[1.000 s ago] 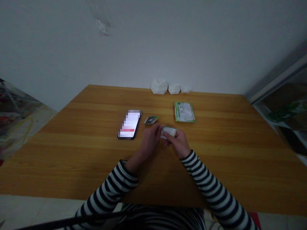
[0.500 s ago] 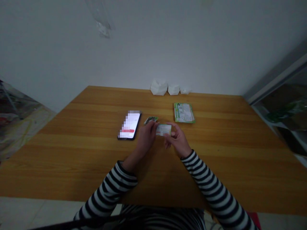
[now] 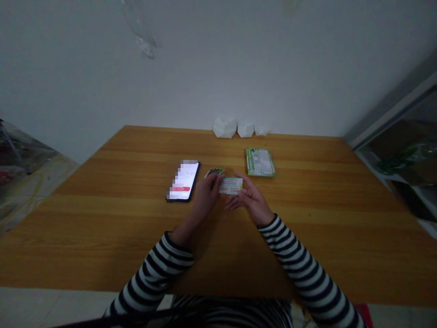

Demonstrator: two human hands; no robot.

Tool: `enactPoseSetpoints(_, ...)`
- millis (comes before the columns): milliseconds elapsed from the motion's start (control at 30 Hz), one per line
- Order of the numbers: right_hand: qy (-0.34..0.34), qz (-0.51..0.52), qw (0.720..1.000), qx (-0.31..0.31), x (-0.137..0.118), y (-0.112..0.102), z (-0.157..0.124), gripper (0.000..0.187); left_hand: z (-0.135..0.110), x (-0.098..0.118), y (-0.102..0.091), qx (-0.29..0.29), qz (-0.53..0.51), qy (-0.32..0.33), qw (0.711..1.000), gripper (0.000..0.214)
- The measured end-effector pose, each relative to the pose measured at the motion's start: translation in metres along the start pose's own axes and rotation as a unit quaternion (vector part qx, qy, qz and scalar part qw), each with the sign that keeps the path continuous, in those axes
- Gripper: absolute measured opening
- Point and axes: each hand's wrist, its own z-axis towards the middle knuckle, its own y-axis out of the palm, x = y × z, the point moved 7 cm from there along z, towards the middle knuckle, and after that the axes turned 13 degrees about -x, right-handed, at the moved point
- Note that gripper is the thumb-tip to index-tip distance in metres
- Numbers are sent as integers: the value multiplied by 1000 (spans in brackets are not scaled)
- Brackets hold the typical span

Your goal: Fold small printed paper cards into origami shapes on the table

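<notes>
A small white printed packet [image 3: 231, 185] with green edging is held level above the table's middle. Its left end is pinched by my left hand [image 3: 206, 192], which is closed. My right hand [image 3: 253, 200] grips the other end between thumb and index finger, while its remaining fingers stretch out beneath. Just beyond my left hand shows a small green and dark packet [image 3: 215, 171], partly covered by the fingers; I cannot tell whether it lies on the table or is held.
A phone [image 3: 185, 180] with a lit screen lies left of my hands. A larger green and white packet [image 3: 260, 162] rests farther back to the right. Several crumpled white tissues [image 3: 225, 128] stand along the wall on the wooden table [image 3: 136, 214].
My right hand's lower fingers have straightened out to the left under the packet. Both hands keep hold of it in nearly the same spot. The view has shifted slightly.
</notes>
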Motion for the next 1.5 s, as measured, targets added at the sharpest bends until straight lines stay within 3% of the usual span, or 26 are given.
enactPoseSetpoints(167,-45,-54,992,102,1,-10,-1,67,0,-5,25,-95,-146,-30,984,36)
enactPoseSetpoints(267,-42,-93,988,114,2,-5,-1,69,-1,-7,30,-118,-126,-43,984,39)
enactPoseSetpoints(400,-45,-213,963,159,-10,-11,-7,52,-3,-16,29,-156,-96,-91,979,44)
enactPoseSetpoints(467,-58,-268,944,185,-20,-18,-10,42,-5,-16,34,-206,-125,-102,965,45)
enactPoseSetpoints(533,-55,-260,946,188,-22,-24,-10,35,-6,-13,40,-239,-176,-97,950,48)
enactPoseSetpoints(633,-44,-169,964,199,-12,-29,-10,40,-4,-11,39,-181,-232,-74,953,48)
enactPoseSetpoints(733,-60,-98,966,232,0,-25,-11,50,-2,-18,35,-104,-237,-73,963,40)
enactPoseSetpoints(867,-47,-128,978,157,8,-6,-3,47,-2,-31,24,-23,-220,-80,972,33)
enactPoseSetpoints(933,-65,-186,965,171,-1,-7,-6,45,-1,-31,21,-16,-199,-73,977,33)
enactPoseSetpoints(1067,-87,-234,933,259,-26,-28,-19,41,0,-24,25,-88,-172,-64,979,31)
enactPoseSetpoints(1200,-23,-195,968,154,-32,-35,-14,30,-2,-17,32,-156,-141,-70,975,28)
enactPoseSetpoints(1333,23,-189,979,76,-29,-34,-11,33,-2,-13,30,-170,-96,-64,979,27)
enactPoseSetpoints(1500,52,-154,987,3,-21,-31,-11,39,1,-11,31,-202,-121,-59,970,25)
